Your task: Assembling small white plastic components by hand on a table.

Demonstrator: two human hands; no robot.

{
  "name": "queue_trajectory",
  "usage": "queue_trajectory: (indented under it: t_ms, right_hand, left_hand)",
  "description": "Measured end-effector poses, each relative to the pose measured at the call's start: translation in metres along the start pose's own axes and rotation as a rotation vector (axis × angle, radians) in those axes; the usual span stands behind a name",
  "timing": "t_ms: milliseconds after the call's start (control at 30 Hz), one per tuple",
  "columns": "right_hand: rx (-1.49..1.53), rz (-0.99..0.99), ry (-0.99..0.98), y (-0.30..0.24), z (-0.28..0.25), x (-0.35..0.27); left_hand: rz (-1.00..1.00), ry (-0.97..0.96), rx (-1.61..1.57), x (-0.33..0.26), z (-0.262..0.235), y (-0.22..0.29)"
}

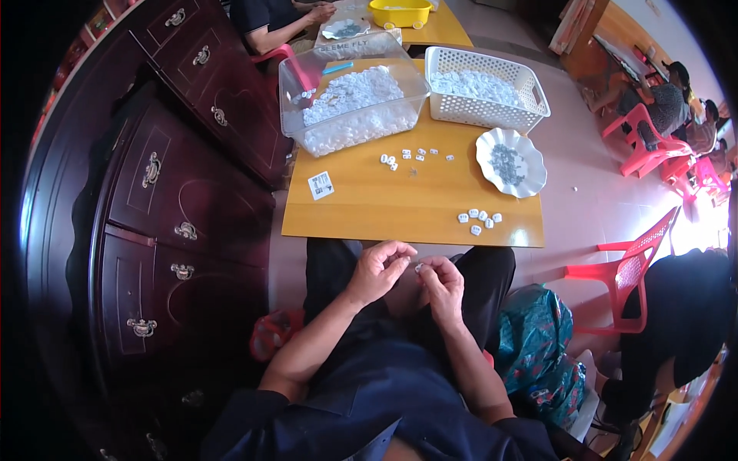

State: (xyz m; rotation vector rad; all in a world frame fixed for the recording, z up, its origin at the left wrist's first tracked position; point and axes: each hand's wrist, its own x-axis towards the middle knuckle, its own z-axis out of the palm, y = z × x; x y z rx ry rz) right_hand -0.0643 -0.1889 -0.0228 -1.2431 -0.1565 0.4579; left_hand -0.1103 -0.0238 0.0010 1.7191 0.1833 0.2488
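Two hands raised over the lap, just short of the yellow table's (369,215) near edge: left hand (377,270) curled, fingertips drawn together, whether pinching anything impossible to tell; right hand (442,283) pinching a small white piece (419,268) between thumb and forefinger, close to the left fingertips. Farther off on the table, a cluster of white pieces (480,220), a scalloped white plate (510,162), a clear plastic bin (352,96) and a white basket (486,90), both filled with white pieces.
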Motion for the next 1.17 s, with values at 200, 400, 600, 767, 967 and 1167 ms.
queue_trajectory:
  t_ms: [200, 400, 600, 767, 967, 1167]
  right_hand:
    - [0.005, 0.033, -0.006, -0.005, 0.003, -0.003]
    - [0.06, -0.015, -0.015, 0.001, 0.005, -0.002]
    - [0.083, -0.036, -0.03, 0.005, 0.004, 0.0]
    - [0.066, -0.032, -0.033, 0.007, 0.003, 0.0]
    - [0.016, -0.036, -0.038, 0.004, 0.002, 0.0]
    - [-0.021, -0.061, -0.068, 0.008, -0.001, 0.001]
  left_hand:
    - [0.132, -0.045, 0.039, 0.0, 0.001, -0.001]
    - [0.107, -0.049, 0.016, 0.0, 0.001, -0.003]
    - [0.061, -0.075, 0.038, 0.001, -0.002, 0.0]
    - [0.066, -0.063, 0.064, 0.002, -0.002, 0.001]
    - [0.083, -0.071, 0.091, 0.002, -0.002, 0.006]
    - [0.114, -0.113, 0.155, 0.004, -0.004, 0.014]
